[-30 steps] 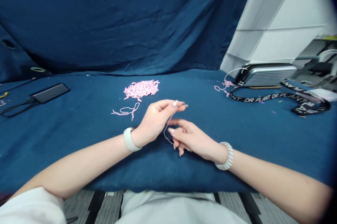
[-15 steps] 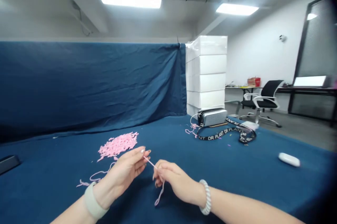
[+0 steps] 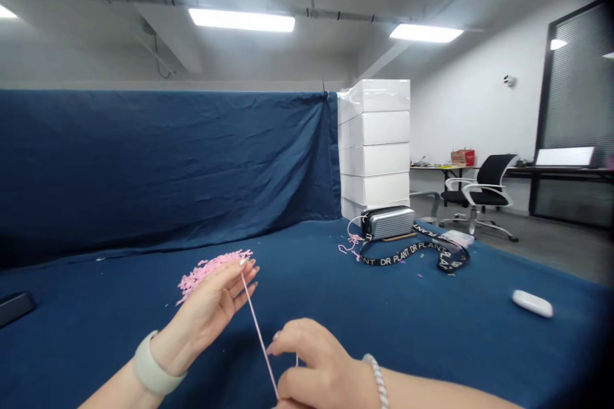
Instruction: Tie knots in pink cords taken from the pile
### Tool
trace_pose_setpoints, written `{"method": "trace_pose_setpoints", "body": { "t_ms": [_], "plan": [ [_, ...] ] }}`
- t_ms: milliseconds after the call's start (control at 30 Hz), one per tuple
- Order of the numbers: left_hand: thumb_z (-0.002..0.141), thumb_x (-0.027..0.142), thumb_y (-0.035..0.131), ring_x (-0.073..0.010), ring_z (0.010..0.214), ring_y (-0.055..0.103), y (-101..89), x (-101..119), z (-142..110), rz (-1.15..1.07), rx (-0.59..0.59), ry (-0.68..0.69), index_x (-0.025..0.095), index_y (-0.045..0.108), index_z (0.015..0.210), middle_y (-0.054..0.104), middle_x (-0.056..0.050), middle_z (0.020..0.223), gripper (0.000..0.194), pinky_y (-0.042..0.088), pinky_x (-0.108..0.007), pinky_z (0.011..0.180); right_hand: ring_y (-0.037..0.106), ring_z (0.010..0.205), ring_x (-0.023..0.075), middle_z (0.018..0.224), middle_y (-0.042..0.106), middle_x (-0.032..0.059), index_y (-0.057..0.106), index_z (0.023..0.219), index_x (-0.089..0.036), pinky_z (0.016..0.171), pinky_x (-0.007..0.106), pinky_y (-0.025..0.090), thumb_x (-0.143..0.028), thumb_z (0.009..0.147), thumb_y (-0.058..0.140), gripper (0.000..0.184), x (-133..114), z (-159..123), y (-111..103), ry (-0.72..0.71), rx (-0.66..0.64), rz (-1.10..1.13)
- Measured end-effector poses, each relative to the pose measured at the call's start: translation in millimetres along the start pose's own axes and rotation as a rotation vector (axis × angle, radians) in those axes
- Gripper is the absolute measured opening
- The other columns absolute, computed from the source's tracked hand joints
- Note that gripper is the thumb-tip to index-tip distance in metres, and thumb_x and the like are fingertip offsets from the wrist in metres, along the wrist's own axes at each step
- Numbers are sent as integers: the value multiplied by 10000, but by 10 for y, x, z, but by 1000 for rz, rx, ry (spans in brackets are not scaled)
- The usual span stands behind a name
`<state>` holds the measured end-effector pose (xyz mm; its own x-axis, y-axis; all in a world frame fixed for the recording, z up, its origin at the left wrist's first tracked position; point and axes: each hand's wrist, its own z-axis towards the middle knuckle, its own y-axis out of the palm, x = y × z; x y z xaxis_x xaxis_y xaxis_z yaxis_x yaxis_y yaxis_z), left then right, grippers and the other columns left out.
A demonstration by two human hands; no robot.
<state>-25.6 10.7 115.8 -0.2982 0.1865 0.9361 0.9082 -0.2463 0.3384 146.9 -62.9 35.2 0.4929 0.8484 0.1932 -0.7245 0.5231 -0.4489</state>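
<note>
Pink yarn strand (image 3: 259, 334) taut above blue-draped bench (image 3: 407, 326), running down from left hand (image 3: 211, 305) to right hand (image 3: 319, 370)! Left grip pinched on strand's upper end; right grip curled round lower stretch, fingertips partly cut off. Pink yarn pile (image 3: 206, 270) just behind left hand; lettered black strap (image 3: 391, 260) farther right.

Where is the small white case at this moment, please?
In the head view, the small white case lies at the right side, on the blue cloth, nearer to the person than the black lettered strap.
</note>
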Motion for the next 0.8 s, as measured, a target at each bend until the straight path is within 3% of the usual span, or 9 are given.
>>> {"method": "trace_pose_setpoints", "body": {
  "t_ms": [133, 200, 300, 400, 500, 600, 800],
  "plan": [
    [671, 187, 642, -94, 924, 604, -13, 64, -21, -2, -28, -3, 240, 610, 835, 634, 18, 952, 176, 553, -212, 808, 434, 1114, 149, 1131, 533, 20, 561, 722, -177, 821, 272, 413, -349, 780, 558, 182, 12, -3, 22, -128, -46, -61],
    [680, 183, 631, -105, 953, 602, -12, 90, -37, 8, -42, -30, 247, 608, 901, 628, -2, 1016, 232, 557, -204, 805, 430, 1117, 123, 1192, 518, -32, 562, 771, -198, 785, 243, 396, -334, 813, 512, 151, 28, -41, 52, -188, -163, -65],
    [697, 181, 606, -124, 996, 594, -1, 103, -66, 23, -36, -80, 223, 607, 939, 602, -27, 1109, 246, 568, -206, 795, 478, 971, 74, 1211, 512, -93, 550, 831, -214, 701, 222, 364, -363, 868, 401, 214, 58, -118, 99, -198, -395, -65],
    [695, 184, 618, -92, 838, 625, 1, 74, -99, 22, -45, -138, 212, 612, 886, 637, 2, 974, 193, 588, -245, 768, 483, 777, 76, 998, 604, -86, 538, 827, -223, 635, 244, 329, -393, 866, 385, 232, 102, -158, 113, -67, -545, -61],
    [673, 223, 664, -24, 560, 557, -12, 23, -128, 44, -124, -175, 212, 595, 807, 610, 55, 713, 152, 588, -237, 652, 475, 709, 93, 801, 603, -40, 526, 794, -213, 612, 249, 302, -374, 849, 400, 212, 150, -130, 65, 69, -598, -73],
    [677, 307, 664, -8, 462, 481, -20, -21, -148, 106, -246, -168, 197, 558, 738, 567, 58, 597, 165, 504, -158, 496, 492, 716, 75, 820, 597, -20, 525, 833, -198, 651, 219, 334, -351, 855, 371, 218, 160, -63, -17, 222, -582, 23],
    [688, 435, 619, -19, 374, 443, 14, -99, -163, 290, -489, -98, 176, 473, 678, 560, 42, 516, 297, 417, -145, 432, 469, 652, 42, 699, 548, 4, 509, 699, -127, 668, 167, 374, -366, 861, 366, 322, 187, 47, -112, 654, -500, 435]
  ]
}}
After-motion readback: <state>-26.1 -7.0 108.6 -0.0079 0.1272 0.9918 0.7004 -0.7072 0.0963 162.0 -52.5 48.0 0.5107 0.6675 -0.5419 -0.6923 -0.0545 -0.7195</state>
